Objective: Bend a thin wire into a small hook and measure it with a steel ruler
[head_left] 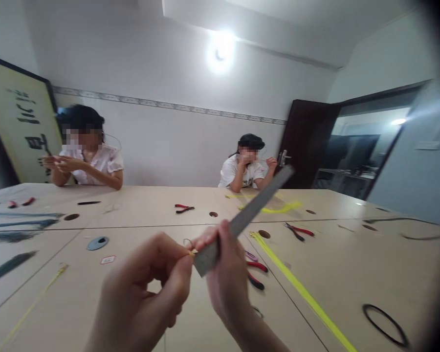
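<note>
Between its thumb and forefinger, my left hand [150, 288] pinches the tip of a small yellow cord [191, 253]. A thin curved wire, like a fish hook [187, 241], rises beside the pinch; how it joins the cord is hidden. My right hand [229, 278] is closed around a flat grey steel ruler [258, 203], which slants up to the right, its markings blurred. The ruler's lower end is next to the left fingertips, close to the cord; contact cannot be made out. Red-handled pliers [256, 281] lie partly hidden behind my right hand.
A yellow cord bundle [304, 293] runs down the right of the table [352, 269], near a black loop [385, 325]. More pliers [299, 231] lie farther back. Green-blue strands [11, 266] are at left. Two people [88, 156] sit opposite.
</note>
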`<state>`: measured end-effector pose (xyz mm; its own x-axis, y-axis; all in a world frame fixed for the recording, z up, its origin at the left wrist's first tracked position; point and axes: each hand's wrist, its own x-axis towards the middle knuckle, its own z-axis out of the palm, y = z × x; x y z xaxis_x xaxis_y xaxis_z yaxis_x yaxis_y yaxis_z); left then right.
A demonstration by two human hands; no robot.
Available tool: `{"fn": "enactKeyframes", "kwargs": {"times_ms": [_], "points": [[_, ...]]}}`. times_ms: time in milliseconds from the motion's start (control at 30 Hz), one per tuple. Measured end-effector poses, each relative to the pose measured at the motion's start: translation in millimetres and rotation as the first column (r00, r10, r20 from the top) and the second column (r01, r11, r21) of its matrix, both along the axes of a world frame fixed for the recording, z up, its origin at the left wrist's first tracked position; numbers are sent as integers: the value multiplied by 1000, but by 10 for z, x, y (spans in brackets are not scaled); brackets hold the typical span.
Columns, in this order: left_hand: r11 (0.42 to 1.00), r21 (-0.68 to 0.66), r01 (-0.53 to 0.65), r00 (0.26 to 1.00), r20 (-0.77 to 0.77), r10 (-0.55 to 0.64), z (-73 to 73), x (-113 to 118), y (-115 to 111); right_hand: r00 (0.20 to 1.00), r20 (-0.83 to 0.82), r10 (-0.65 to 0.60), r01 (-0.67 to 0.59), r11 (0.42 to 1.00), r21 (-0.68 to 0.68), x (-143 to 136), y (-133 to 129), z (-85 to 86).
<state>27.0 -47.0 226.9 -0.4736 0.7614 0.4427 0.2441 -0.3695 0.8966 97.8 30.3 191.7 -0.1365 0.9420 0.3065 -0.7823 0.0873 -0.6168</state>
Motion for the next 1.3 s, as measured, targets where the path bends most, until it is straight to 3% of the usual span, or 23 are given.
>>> {"fn": "enactKeyframes", "kwargs": {"times_ms": [100, 200, 333, 500, 633, 767, 933, 1133, 1300], "points": [[998, -47, 28, 998, 63, -25, 15, -17, 16, 999, -29, -39, 44, 985, 168, 118, -128, 77], [981, -47, 189, 981, 38, -188, -7, -82, 74, 985, -37, -169, 171, 927, 333, 239, -189, 154], [942, -39, 332, 943, 15, -332, -29, -116, 109, 962, -33, -270, 263, 892, 367, 330, -210, 212], [978, -46, 202, 973, 127, -195, 6, -62, 47, 942, 22, -334, 299, 870, 392, 322, -213, 181], [961, -55, 271, 960, 83, -266, 26, -67, 33, 948, 55, -313, 261, 866, 427, 316, -228, 172], [976, -96, 196, 976, 120, -184, 39, -35, 4, 964, 55, -261, 208, 865, 457, 330, -266, 186], [975, -117, 191, 974, 143, -174, 59, 35, -37, 978, 67, -196, 147, 885, 442, 347, -293, 207], [972, -123, 203, 972, 147, -184, 58, 38, -39, 979, 9, -204, 186, 910, 370, 329, -286, 228], [970, -121, 212, 972, 134, -195, 42, 44, -40, 971, 17, -239, 213, 894, 393, 324, -297, 208]]}}
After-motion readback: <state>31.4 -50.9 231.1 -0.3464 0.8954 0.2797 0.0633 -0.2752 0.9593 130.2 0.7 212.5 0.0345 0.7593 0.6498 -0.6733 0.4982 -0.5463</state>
